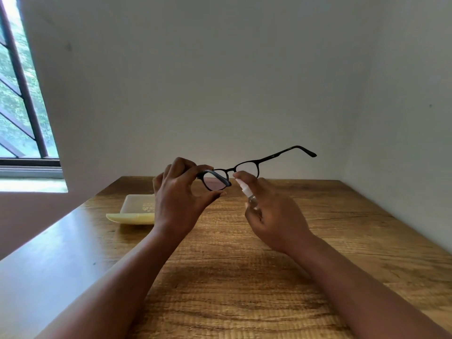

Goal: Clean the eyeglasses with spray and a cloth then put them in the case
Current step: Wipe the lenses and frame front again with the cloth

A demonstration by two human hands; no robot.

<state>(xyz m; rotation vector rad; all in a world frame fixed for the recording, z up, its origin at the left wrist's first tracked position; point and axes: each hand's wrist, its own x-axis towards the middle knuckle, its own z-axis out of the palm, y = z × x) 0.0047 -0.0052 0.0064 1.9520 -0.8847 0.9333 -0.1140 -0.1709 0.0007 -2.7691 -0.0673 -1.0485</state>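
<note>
Head view: black-framed eyeglasses (pixel 241 167), one temple unfolded, lenses clear.

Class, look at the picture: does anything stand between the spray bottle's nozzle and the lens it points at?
Nothing visible does. The right hand holds the spray bottle just below the eyeglasses, which the left hand holds.

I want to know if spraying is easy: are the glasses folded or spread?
Partly spread: the glasses have one arm stretched out right; the left hand hides the other hinge.

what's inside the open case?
The pale yellow case lies open on the wooden table; only a faint printed mark shows inside. Its right end is hidden behind the left hand, so that part is unknown.
</note>
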